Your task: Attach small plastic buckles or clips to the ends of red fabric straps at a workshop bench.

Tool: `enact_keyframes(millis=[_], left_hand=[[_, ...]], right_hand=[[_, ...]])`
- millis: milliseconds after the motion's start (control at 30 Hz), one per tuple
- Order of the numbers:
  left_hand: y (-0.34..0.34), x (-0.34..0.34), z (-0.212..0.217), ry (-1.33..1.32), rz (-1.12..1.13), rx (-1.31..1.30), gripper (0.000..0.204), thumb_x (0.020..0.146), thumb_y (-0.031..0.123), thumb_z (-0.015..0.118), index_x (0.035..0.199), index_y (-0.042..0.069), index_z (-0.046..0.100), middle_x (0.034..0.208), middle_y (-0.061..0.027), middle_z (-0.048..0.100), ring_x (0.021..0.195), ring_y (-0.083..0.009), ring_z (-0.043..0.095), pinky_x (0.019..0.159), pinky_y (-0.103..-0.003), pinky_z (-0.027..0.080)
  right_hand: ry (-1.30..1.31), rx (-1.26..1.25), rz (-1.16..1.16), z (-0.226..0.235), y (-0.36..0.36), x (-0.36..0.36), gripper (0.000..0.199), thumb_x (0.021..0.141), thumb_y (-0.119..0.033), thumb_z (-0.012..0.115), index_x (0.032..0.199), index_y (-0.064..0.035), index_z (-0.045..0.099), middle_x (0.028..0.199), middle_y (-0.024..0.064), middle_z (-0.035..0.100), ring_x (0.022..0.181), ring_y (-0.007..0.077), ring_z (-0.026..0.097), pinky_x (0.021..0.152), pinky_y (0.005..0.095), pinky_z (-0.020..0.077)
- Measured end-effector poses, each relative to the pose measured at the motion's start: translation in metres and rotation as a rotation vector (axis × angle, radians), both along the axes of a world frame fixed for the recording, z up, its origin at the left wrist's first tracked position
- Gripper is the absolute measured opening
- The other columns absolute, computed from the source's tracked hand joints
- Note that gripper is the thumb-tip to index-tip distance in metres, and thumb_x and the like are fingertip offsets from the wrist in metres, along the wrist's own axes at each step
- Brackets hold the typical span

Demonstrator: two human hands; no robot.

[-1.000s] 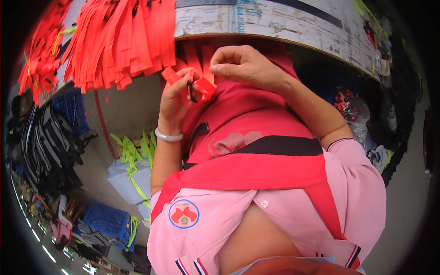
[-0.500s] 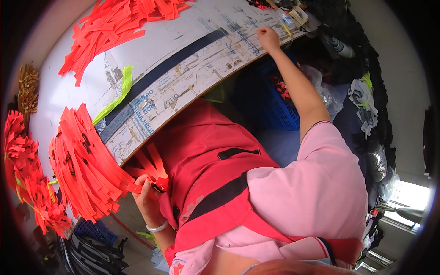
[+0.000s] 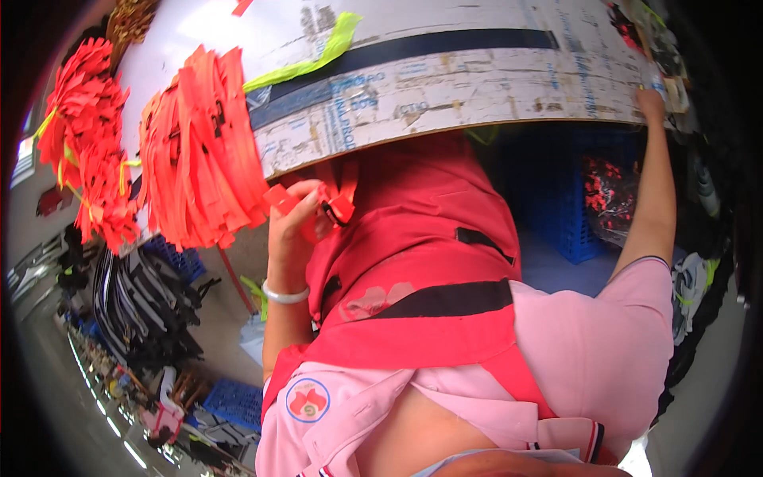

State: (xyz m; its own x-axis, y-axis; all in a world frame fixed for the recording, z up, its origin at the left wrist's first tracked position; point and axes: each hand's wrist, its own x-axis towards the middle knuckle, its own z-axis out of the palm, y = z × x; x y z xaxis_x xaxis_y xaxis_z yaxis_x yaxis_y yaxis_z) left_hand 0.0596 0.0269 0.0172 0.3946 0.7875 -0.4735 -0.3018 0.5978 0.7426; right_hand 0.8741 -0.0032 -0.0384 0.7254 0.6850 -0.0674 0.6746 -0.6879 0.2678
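Note:
My left hand (image 3: 290, 230) is closed on an orange-red strap with a black buckle (image 3: 338, 208), held just under the table's front edge against my red apron. A white bracelet sits on that wrist. My right hand (image 3: 653, 103) is stretched far to the right, its fingers on the edge of the worn white table (image 3: 445, 87) beside some small items; whether it grips anything is hidden. A thick bundle of orange-red straps (image 3: 199, 151) hangs over the table edge just left of my left hand.
More orange-red strap bundles (image 3: 83, 135) lie further left. A yellow-green strip (image 3: 318, 56) rests on the table. A blue crate (image 3: 556, 199) stands under the table at the right. Black straps (image 3: 143, 302) and another blue crate (image 3: 234, 401) sit on the floor at the left.
My right hand has let go of the strap and reached out to the table's right end. My left hand still holds the strap near the table edge.

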Motion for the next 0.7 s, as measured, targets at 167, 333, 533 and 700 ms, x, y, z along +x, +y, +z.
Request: enact_keyframes(millis=[167,333,533,700], left_hand=[[-0.002,0.002,0.011,-0.068,0.045,-0.013,0.018,0.089,0.016,0.063,0.099,0.001,0.061,0.072,-0.0027,0.058,0.053,-0.0086,0.047,0.045,-0.023,0.035],[0.003,0.004,0.000,-0.109,-0.019,0.020,0.017,0.090,0.015,0.061,0.100,0.000,0.061,0.073,-0.0036,0.058,0.053,-0.0092,0.047,0.047,-0.023,0.035],[0.001,0.000,0.003,-0.136,0.006,0.075,0.017,0.090,0.014,0.060,0.100,0.000,0.061,0.074,-0.0052,0.058,0.055,-0.0094,0.046,0.048,-0.023,0.035],[-0.004,-0.015,-0.004,-0.221,0.017,0.078,0.018,0.091,0.015,0.060,0.099,-0.001,0.060,0.075,-0.0056,0.057,0.055,-0.0092,0.045,0.048,-0.023,0.034]], right_hand=[[1.238,0.696,0.043,0.022,0.045,-0.221,0.026,0.094,-0.029,0.053,0.109,-0.0109,0.064,0.058,-0.0097,0.042,0.049,-0.0015,0.033,0.042,0.0174,0.0193],[1.726,0.410,0.298,0.064,-0.003,-0.468,0.025,0.097,-0.023,0.051,0.113,-0.0055,0.060,0.059,-0.0091,0.041,0.051,-0.0006,0.034,0.046,0.0169,0.0238],[1.990,0.208,0.512,0.085,-0.018,-0.564,0.026,0.096,-0.015,0.054,0.118,-0.0006,0.058,0.078,-0.0035,0.056,0.063,0.0017,0.044,0.057,0.0176,0.0370],[1.964,0.141,0.613,0.087,-0.015,-0.579,0.030,0.095,-0.014,0.055,0.122,0.0004,0.057,0.110,0.0078,0.063,0.093,0.0107,0.057,0.081,0.0238,0.0450]])
